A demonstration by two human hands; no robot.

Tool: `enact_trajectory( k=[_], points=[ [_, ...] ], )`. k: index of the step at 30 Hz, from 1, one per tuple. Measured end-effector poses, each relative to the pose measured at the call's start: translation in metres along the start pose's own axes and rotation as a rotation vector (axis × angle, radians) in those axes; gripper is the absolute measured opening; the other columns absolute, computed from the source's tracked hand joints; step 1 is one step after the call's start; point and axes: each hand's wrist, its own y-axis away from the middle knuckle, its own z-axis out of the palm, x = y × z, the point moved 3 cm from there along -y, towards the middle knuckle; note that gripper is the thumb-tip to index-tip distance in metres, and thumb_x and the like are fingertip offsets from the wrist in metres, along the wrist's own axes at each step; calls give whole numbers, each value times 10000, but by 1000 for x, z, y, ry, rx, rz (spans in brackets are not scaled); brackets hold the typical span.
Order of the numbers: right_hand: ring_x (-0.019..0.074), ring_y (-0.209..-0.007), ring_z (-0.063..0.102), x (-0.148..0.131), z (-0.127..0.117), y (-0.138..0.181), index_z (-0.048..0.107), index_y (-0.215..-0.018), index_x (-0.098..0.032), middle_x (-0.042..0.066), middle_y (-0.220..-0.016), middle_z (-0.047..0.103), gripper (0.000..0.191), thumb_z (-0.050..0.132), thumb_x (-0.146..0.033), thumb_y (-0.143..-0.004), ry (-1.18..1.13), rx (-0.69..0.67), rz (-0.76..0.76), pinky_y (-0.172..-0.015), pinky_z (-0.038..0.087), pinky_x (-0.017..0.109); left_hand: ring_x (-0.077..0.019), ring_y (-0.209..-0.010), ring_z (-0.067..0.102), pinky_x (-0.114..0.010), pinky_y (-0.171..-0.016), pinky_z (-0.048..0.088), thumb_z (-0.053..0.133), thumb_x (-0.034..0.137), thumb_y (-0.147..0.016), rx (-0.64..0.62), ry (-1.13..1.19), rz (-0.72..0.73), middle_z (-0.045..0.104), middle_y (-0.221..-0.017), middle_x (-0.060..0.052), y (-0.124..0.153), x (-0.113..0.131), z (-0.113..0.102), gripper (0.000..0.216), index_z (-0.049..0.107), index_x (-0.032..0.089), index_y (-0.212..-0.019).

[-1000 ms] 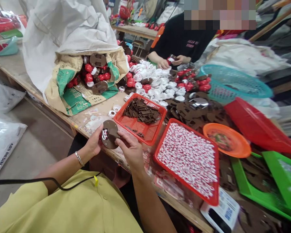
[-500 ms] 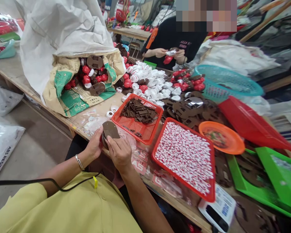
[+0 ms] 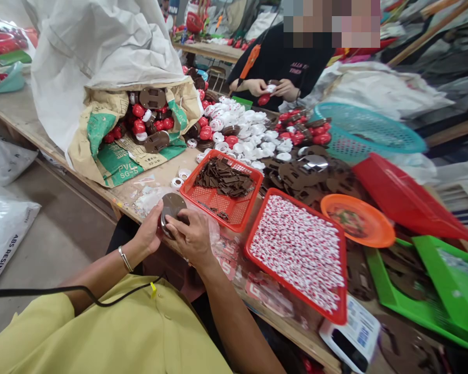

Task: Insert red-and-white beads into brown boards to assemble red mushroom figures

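Between my two hands is a round brown plastic piece [image 3: 174, 203], held over the table's near edge. My left hand [image 3: 150, 228] is closed round its left side. From the right, the thumb and fingers of my right hand [image 3: 193, 234] press on its face and lower edge. The underside of the piece is hidden by my fingers. Just beyond my hands stands a red-orange basket [image 3: 236, 224] with thin brown plastic strips [image 3: 224, 176]. To its right is a red tray [image 3: 283, 283] full of small white-and-red parts [image 3: 296, 249].
A paper sack [image 3: 101, 156] spills red, white and brown parts at the left. White parts [image 3: 249, 130] and brown discs [image 3: 304, 174] lie heaped behind the baskets. An orange plate [image 3: 356, 221], green trays [image 3: 425, 291] and a white device [image 3: 351, 332] stand right. A co-worker [image 3: 273, 88] handles parts opposite.
The brown piece has tilted in my hands, and my right fingers have shifted over its face. The co-worker's hands have moved slightly with their red-and-white part.
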Motion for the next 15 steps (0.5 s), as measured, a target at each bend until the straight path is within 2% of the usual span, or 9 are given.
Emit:
enact_trajectory(
  k=[3, 5, 8, 10, 11, 13, 15],
  points=[
    [238, -977, 514, -3, -4, 0, 729, -1121, -306, 82, -1068, 605, 273, 541, -384, -939, -48, -62, -2, -886, 388, 422, -165, -895, 670, -258, -837, 535, 699, 373, -822, 10, -22, 6, 720, -991, -51, -1, 4, -2, 295, 696, 156, -1022],
    [240, -1012, 524, 0, -9, 1, 726, -1126, -302, 80, -1080, 601, 302, 484, -374, -961, -182, -66, 43, -922, 398, 432, -171, -924, 671, -264, -859, 532, 715, 363, -808, -5, -47, 6, 721, -1011, -52, -2, 6, -2, 306, 692, 158, -1034],
    [212, -1046, 556, 18, -18, 6, 667, -1221, -297, 71, -1160, 584, 373, 379, -379, -999, -464, 82, 286, -937, 448, 394, -202, -985, 670, -306, -900, 529, 717, 394, -802, -53, -76, -29, 724, -1041, -67, -3, 9, -1, 352, 689, 159, -1062],
    [204, -1032, 579, 31, -19, 12, 581, -1328, -276, 80, -1226, 572, 410, 431, -429, -978, -578, 170, 491, -909, 489, 372, -231, -1005, 670, -347, -908, 533, 696, 437, -812, -79, -85, -65, 727, -1042, -84, -2, 9, 2, 390, 687, 156, -1082],
    [208, -1032, 587, 34, -17, 15, 554, -1355, -261, 88, -1238, 579, 455, 489, -457, -950, -619, 163, 565, -896, 505, 367, -245, -1012, 670, -365, -909, 534, 683, 457, -817, -94, -86, -92, 727, -1043, -94, -1, 9, 3, 407, 687, 152, -1087],
    [227, -1079, 592, 34, -10, 20, 562, -1347, -238, 97, -1236, 612, 527, 599, -483, -881, -712, 68, 631, -909, 521, 369, -265, -1015, 671, -385, -906, 538, 670, 475, -818, -115, -85, -145, 725, -1048, -113, 2, 6, 6, 427, 689, 140, -1082],
    [243, -1164, 572, 29, -3, 23, 600, -1303, -234, 90, -1254, 630, 519, 639, -482, -849, -812, 0, 653, -966, 511, 385, -273, -1000, 676, -392, -895, 543, 674, 474, -809, -113, -85, -179, 724, -1048, -123, 4, 1, 7, 433, 687, 139, -1085]
  ],
)
